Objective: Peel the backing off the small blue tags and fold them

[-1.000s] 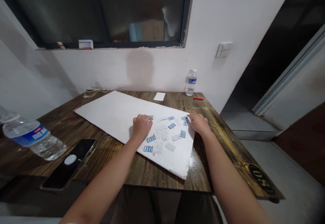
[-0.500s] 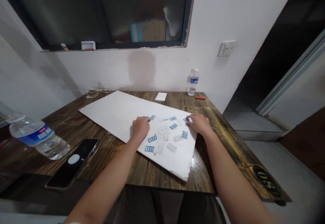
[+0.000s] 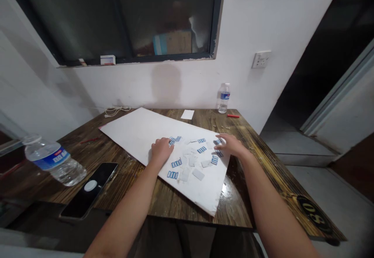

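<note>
The left hand point(image 3: 160, 151) is placed on a white foam board point(image 3: 137, 133), in the lower middle of the frame. Its fingers are curled into a narrow grip beside a small cluster of blue-printed labels point(image 3: 174, 140), but whether a label is pinched between them cannot be told. The right hand point(image 3: 230, 145) is kept at the right part of the board with its fingers spread wide, and nothing is seen held in it. Its fingertips are just beside one of the labels. More labels are scattered over the board's lower right area, among white paper scraps point(image 3: 198, 174).

The board is lying on a dark wooden table point(image 3: 236, 207). At the left of the frame, a large water bottle point(image 3: 54, 160) is laid on its side near a black smartphone point(image 3: 89, 191). At the table's far edge, a small upright water bottle point(image 3: 223, 98), a red stick point(image 3: 233, 115) and a white paper slip point(image 3: 187, 114) can be seen.
</note>
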`<state>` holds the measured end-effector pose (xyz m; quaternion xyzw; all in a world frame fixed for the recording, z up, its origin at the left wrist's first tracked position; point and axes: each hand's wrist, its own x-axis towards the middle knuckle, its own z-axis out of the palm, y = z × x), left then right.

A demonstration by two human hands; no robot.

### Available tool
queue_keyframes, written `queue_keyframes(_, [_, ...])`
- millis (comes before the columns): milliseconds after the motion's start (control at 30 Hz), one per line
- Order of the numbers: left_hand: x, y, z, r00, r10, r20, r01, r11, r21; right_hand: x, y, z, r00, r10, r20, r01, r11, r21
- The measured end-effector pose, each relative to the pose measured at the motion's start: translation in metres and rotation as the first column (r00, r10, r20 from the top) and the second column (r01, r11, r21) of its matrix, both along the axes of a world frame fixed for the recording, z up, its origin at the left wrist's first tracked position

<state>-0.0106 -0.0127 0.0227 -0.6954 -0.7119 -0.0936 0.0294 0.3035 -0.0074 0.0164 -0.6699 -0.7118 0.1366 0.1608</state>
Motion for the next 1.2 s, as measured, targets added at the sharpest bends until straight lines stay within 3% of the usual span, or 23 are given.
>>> queue_keyframes(267, [-0.004, -0.003, 0.004, 0.998, 0.026, -0.054, -0.027, 1.000, -0.011, 0.004, 0.007, -0.011, 0.995, -0.090, 0.033, 0.092, 0.994, -0.060])
queue_keyframes(467, [-0.006, -0.006, 0.013, 0.999, 0.024, -0.044, -0.027, 0.998, -0.048, 0.004, 0.001, -0.002, 0.984, -0.155, 0.089, 0.161, 0.985, -0.062])
queue_keyframes(567, [-0.005, -0.007, 0.013, 0.998, 0.042, -0.042, -0.042, 0.999, 0.003, 0.002, -0.002, 0.003, 0.979, -0.174, 0.104, 0.181, 0.981, -0.063])
queue_keyframes(633, [-0.002, -0.007, 0.011, 0.999, -0.005, -0.036, 0.007, 0.997, 0.071, 0.001, -0.003, 0.005, 0.976, -0.184, 0.119, 0.192, 0.979, -0.062])
queue_keyframes(700, [0.003, -0.007, 0.008, 0.991, -0.131, -0.028, 0.134, 0.984, 0.118, -0.001, -0.005, 0.007, 0.973, -0.189, 0.135, 0.198, 0.979, -0.054])
queue_keyframes(800, [0.008, -0.007, 0.004, 0.951, -0.307, -0.042, 0.310, 0.948, 0.075, -0.004, -0.006, 0.007, 0.970, -0.191, 0.153, 0.199, 0.979, -0.038])
queue_keyframes(867, [0.009, -0.007, 0.002, 0.945, -0.323, -0.044, 0.325, 0.945, 0.048, -0.004, -0.007, 0.007, 0.969, -0.193, 0.152, 0.200, 0.979, -0.032])
queue_keyframes(1033, [0.006, -0.006, 0.001, 0.977, -0.212, -0.037, 0.214, 0.974, 0.070, -0.005, -0.008, 0.007, 0.968, -0.193, 0.160, 0.200, 0.979, -0.028])
queue_keyframes(1200, [0.007, -0.005, -0.003, 0.942, -0.326, -0.080, 0.330, 0.943, 0.051, -0.006, -0.008, 0.007, 0.967, -0.192, 0.166, 0.198, 0.980, -0.019])
